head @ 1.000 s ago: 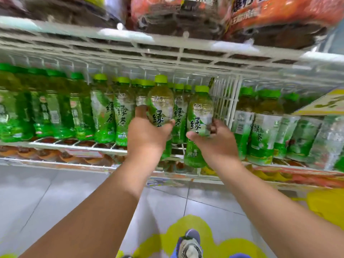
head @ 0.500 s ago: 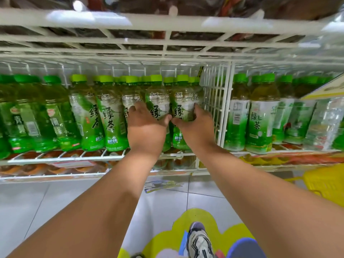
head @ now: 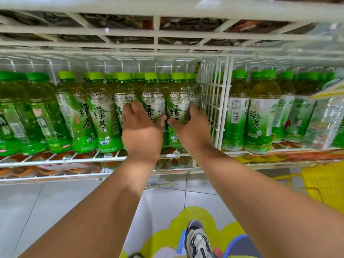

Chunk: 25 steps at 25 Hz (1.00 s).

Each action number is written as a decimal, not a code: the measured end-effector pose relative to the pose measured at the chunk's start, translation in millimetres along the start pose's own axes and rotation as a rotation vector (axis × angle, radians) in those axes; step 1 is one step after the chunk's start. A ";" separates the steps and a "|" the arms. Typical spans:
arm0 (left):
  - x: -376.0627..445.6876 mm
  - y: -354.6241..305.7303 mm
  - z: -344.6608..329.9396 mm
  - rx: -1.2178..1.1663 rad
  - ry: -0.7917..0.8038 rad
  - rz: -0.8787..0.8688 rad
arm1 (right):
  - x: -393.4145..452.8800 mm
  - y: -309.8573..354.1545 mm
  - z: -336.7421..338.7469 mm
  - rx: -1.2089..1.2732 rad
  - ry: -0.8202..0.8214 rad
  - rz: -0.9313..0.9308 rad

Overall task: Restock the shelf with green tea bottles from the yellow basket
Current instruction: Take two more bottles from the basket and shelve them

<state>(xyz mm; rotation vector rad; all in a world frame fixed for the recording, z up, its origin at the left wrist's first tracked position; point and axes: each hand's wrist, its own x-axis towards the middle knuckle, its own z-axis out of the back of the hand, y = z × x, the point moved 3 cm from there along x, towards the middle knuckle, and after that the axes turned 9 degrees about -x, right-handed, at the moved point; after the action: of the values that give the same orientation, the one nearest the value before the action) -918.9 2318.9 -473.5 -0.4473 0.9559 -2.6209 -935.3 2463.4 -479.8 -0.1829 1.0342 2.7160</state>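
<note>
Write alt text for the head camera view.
Both hands, left hand and right hand, press against green tea bottles standing upright on a white wire shelf beside a wire divider. A yellow basket sits on the floor at lower right.

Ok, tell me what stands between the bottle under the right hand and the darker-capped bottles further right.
In the head view, a white wire divider stands upright between the bottle under the right hand and the darker-capped bottles.

head-worn view, close, facing shelf [head: 130, 160]
</note>
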 end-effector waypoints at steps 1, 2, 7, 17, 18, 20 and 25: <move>-1.3 0.8 -0.6 -0.002 0.001 -0.016 | -0.1 0.0 -1.0 0.011 0.011 -0.004; -2.2 1.9 -0.3 -0.004 0.005 -0.030 | -0.3 0.0 -1.7 0.020 0.023 -0.010; -7.8 10.7 17.0 0.138 -0.037 -0.228 | -9.5 1.8 -0.4 -0.067 -0.021 0.028; -20.3 26.3 22.5 0.392 0.238 -0.513 | -60.3 -29.6 19.7 -0.707 -0.121 0.312; -23.9 28.1 22.3 0.406 0.265 -0.512 | -64.6 -33.1 20.3 -0.741 -0.134 0.322; -31.0 30.7 23.6 0.414 0.316 -0.491 | -73.1 -37.7 19.3 -0.756 -0.166 0.321; -51.3 23.3 35.1 0.389 0.317 -0.546 | -85.3 -47.5 25.7 -0.732 -0.192 0.292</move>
<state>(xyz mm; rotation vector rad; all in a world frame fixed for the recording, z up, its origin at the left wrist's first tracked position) -854.5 2302.3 -472.7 -0.2148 0.4079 -3.3503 -841.6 2500.6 -474.3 0.1231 -0.0242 3.1705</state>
